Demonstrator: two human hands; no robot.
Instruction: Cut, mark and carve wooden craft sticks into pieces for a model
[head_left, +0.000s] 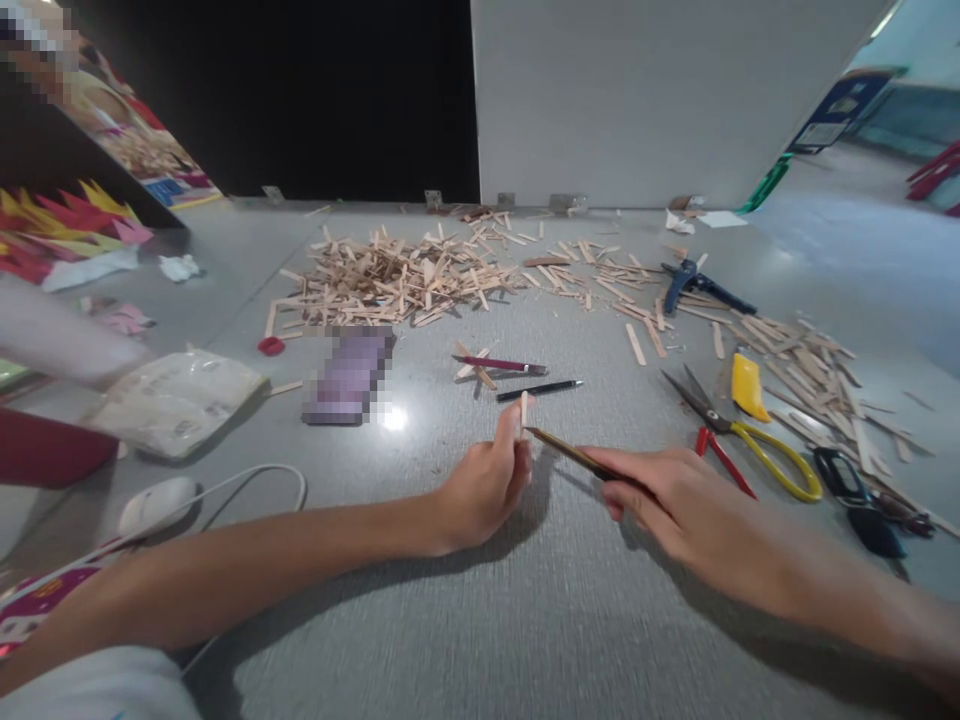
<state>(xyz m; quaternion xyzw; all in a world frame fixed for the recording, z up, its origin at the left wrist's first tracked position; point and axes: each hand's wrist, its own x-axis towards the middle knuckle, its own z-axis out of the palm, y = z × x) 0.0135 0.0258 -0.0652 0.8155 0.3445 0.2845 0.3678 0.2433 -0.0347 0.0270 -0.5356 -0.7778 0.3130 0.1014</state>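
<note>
In the middle of the desk my left hand [486, 485] is closed around a small wooden craft stick [524, 410], whose pale end sticks up past the fingers. My right hand [660, 495] grips a slim brownish tool, by its look a file [564, 448], by its dark rear part. The tip of that tool points left and is at the craft stick; whether the two touch I cannot tell. Just beyond the hands lie a black pen [540, 390] and a dark red pen-like tool [506, 364], the latter resting on a few crossed stick pieces [478, 372].
A heap of craft sticks [397, 280] spreads along the back, with more sticks [810, 370] at right. Yellow-handled scissors [720, 415], a yellow cutter [748, 385] and blue pliers [682, 285] lie right. A phone [350, 375], plastic bag [184, 400] and white mouse [159, 505] are left.
</note>
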